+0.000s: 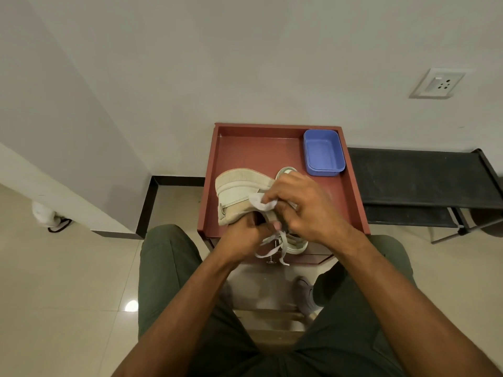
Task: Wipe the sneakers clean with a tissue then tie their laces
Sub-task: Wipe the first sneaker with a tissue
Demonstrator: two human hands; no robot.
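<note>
Head view: at the centre of the frame, over a red-brown tray table (351, 191), the left hand (242, 235) grips a beige sneaker (236, 194) from below, fingers curled round its collar and sole turned up toward the upper left. The right hand (302, 202) pinches a crumpled white tissue (262, 204) against the shoe's side — fingers bunched tight on it. A second sneaker (295, 244) lies under the right hand, mostly hidden, its loose laces (273, 247) dangling off the near edge. A blue plastic tub (324, 152) sits at the tray's upper right corner.

The wiping step looks to be in hand — lacing is not yet begun. Next calls for steady strokes along the sole edge while the left hand turns the shoe.
</note>
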